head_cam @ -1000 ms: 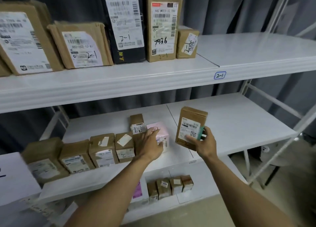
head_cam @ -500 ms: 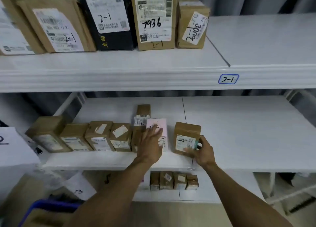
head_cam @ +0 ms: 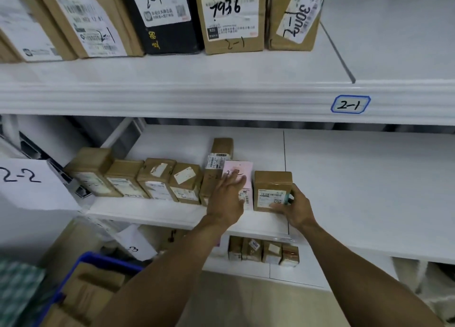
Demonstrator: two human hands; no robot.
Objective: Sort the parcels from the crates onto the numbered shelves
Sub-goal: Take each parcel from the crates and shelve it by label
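A right hand [head_cam: 296,208] grips a brown box [head_cam: 272,191] standing on the middle shelf [head_cam: 357,179], at the right end of a row of parcels and just beside a pink box [head_cam: 240,171]. The left hand [head_cam: 227,198] presses flat, fingers straight, against that pink box. Parcels line three white shelves; the top one carries a label [head_cam: 350,104] reading 2-1. A blue crate [head_cam: 105,260] at lower left holds more cardboard, so sorting looks unfinished. A paper sign [head_cam: 19,177] reads 2-2. The floor [head_cam: 246,302] is beige.
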